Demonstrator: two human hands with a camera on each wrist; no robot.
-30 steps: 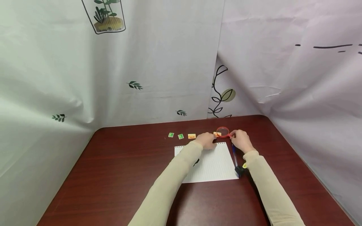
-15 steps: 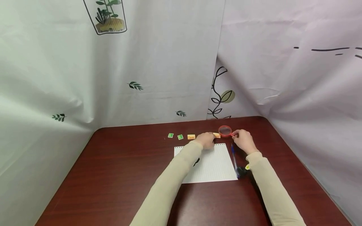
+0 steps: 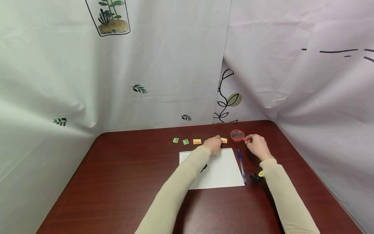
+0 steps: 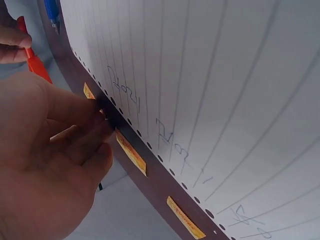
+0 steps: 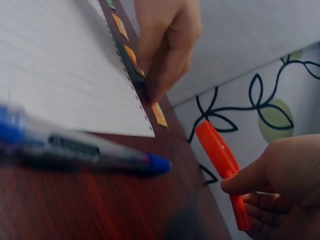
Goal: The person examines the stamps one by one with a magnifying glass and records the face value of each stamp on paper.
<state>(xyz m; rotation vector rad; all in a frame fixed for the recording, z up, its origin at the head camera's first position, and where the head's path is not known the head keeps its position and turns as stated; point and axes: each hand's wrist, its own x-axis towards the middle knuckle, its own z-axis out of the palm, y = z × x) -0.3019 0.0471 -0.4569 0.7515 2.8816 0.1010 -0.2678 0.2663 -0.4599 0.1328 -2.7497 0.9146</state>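
My right hand pinches the thin handle of a red magnifying glass near the table's far right side. In the right wrist view the magnifying glass is seen nearly edge-on, with thumb and fingers around its handle. My left hand reaches across the notepad sheet. Its fingertips touch down at the left end of the rightmost orange stamp. Another orange stamp lies just beside those fingers, hidden behind the hand in the head view.
Left along the row lie an orange stamp and two green ones. The lined sheet carries handwriting. A blue pen lies along its right edge. A printed curtain hangs behind the dark red table.
My right hand has drawn the magnifying glass to the right, off the rightmost orange stamp it partly covered. The left hand stays in nearly the same place.
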